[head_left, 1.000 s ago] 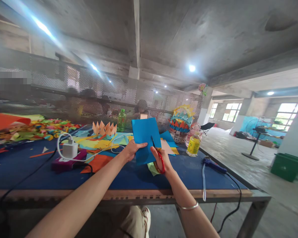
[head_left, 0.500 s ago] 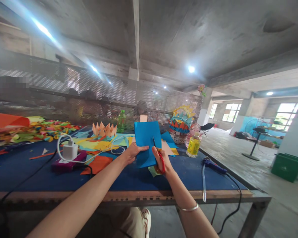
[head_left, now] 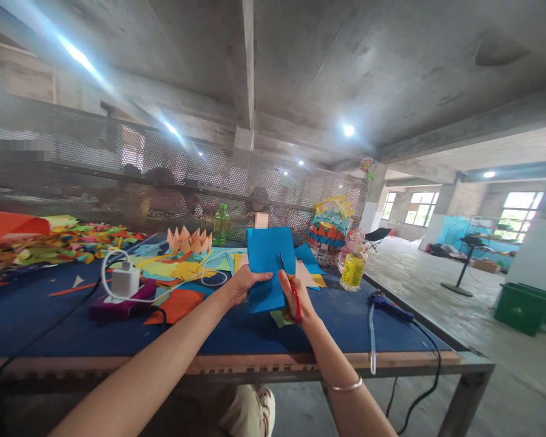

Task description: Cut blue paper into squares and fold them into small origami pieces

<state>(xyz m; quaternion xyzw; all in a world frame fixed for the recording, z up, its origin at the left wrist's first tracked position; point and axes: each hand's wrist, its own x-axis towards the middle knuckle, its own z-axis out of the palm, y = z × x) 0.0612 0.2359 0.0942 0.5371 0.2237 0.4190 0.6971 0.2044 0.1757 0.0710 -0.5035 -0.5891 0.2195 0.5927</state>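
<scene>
A sheet of blue paper (head_left: 268, 255) is held up over the table, near the middle of the view. My left hand (head_left: 244, 284) grips its left edge, thumb lying across the front and fingers behind. In my right hand (head_left: 299, 298) is a pair of scissors (head_left: 295, 297) with red handles. One dark blade shows against the front of the paper, at its right part; the other blade is hidden. Below the sheet lies a pale green paper piece (head_left: 282, 318). An orange paper (head_left: 177, 304) rests left of my left hand.
A white charger (head_left: 125, 280) sits in a purple power strip (head_left: 122, 303) at left, cables trailing. Paper scraps (head_left: 82, 238), a paper crown (head_left: 190, 241), a green bottle (head_left: 221, 224) and a yellow-labelled bottle (head_left: 353, 270) stand farther back. A glue gun (head_left: 391, 306) lies at right.
The view has shifted slightly, so the table things appear a little lower and to the left. Both hands keep their hold on the paper and scissors; the blade looks little changed.
</scene>
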